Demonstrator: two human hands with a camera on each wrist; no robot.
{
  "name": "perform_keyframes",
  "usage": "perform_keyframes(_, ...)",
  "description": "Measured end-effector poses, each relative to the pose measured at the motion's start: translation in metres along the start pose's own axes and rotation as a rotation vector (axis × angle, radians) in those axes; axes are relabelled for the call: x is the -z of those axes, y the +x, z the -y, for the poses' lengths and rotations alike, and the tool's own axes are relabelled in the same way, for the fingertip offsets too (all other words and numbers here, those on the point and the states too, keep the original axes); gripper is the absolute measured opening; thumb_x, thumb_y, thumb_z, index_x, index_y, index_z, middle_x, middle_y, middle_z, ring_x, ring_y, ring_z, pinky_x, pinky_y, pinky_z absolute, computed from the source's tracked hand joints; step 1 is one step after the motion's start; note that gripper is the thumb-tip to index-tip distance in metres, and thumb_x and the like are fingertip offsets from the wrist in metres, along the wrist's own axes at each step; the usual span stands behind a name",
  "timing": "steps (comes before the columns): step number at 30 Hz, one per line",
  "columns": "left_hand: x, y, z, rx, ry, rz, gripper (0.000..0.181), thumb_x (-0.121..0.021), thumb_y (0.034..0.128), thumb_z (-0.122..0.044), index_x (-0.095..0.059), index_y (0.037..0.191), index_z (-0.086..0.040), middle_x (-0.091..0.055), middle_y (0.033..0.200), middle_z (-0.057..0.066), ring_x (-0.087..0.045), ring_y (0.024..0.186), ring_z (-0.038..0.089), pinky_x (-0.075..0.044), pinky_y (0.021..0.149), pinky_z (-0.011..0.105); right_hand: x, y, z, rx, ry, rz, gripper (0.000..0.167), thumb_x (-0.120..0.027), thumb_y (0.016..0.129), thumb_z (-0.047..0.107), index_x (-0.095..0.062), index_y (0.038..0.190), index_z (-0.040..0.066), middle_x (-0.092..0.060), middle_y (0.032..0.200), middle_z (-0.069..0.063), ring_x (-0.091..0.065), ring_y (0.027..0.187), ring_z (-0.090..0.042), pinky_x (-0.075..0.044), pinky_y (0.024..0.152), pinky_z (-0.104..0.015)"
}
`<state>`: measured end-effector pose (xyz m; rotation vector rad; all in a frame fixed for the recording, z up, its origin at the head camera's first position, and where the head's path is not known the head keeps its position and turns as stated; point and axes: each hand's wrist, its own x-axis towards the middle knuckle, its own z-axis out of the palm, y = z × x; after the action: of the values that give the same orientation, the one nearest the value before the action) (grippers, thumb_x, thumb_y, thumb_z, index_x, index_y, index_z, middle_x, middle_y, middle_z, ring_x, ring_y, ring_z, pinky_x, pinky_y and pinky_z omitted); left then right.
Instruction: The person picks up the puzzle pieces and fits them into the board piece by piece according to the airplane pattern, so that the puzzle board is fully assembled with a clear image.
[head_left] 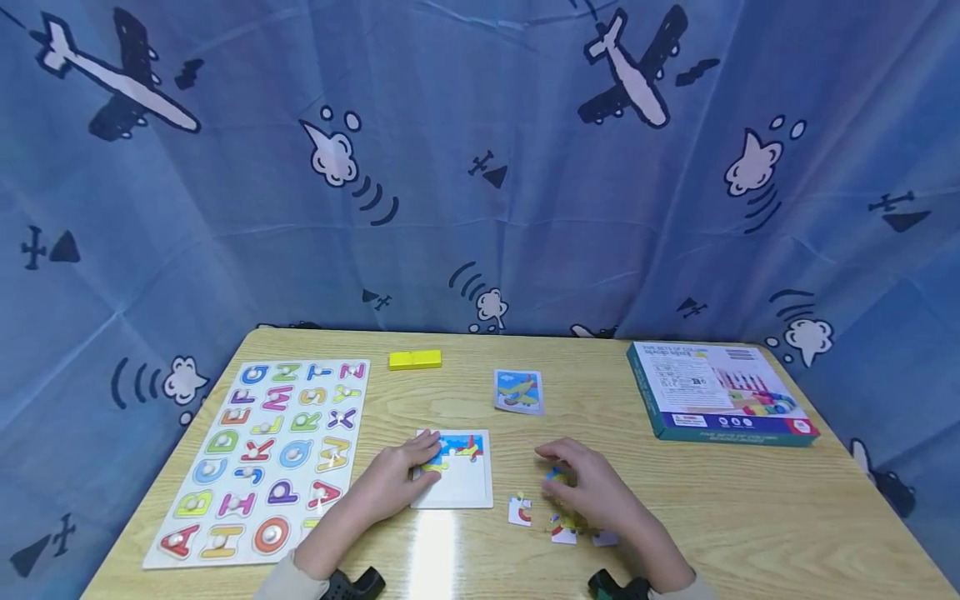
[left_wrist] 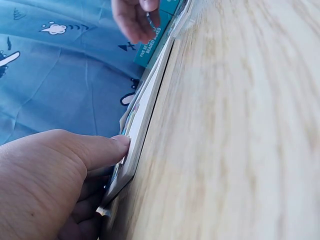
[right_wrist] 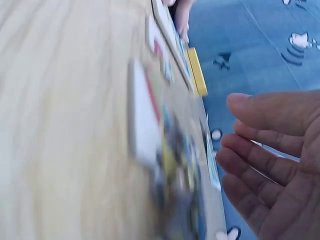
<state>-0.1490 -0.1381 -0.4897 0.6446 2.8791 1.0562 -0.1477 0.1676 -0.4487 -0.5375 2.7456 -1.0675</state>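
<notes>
Head view: white puzzle tray, blue along top.

Letter board: left on the table
Puzzle tray: right of the board
Card: behind the tray, rightward
Box: back right
Loose pieces: right of tray, apparently heaped beneath right hand

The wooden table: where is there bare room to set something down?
The widest bare patch lies right of the right hand, in front of the bead-set box. Another lies between that box and the airplane card. It's crowded at left with the alphabet board, and mid-front: the left hand on the puzzle board, loose puzzle pieces by the right.
</notes>
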Motion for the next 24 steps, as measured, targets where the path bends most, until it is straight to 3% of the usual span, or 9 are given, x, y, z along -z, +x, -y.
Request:
perform_keyframes(10, 0.0, 0.0, -0.001, 0.003, -0.005, 0.004, 0.046, -0.066, 0.0889, -0.027, -0.058, 0.129, -0.006, -0.049, 0.141, 0.003, -0.042, 0.134, 0.021, -0.037, 0.109, 0.043, 0.009, -0.009, -0.023, 0.012, -0.055, 0.049, 0.032, -0.071, 0.083, 0.013, -0.065, 0.115, 0.013, -0.062, 0.111, 0.005, -0.059, 0.107, -0.018, -0.05, 0.095, -0.043)
perform_keyframes(24, 0.0, 0.0, -0.001, -0.001, -0.003, 0.001, 0.046, -0.066, 0.089, -0.026, -0.058, 0.129, -0.006, -0.05, 0.141, 0.004, -0.042, 0.134, 0.021, -0.037, 0.109, 0.044, 0.005, -0.008, -0.025, 0.018, -0.173, 0.045, 0.032, -0.072, 0.08, 0.01, -0.068, 0.112, 0.013, -0.053, 0.103, 0.007, -0.05, 0.099, -0.012, -0.049, 0.088, -0.038)
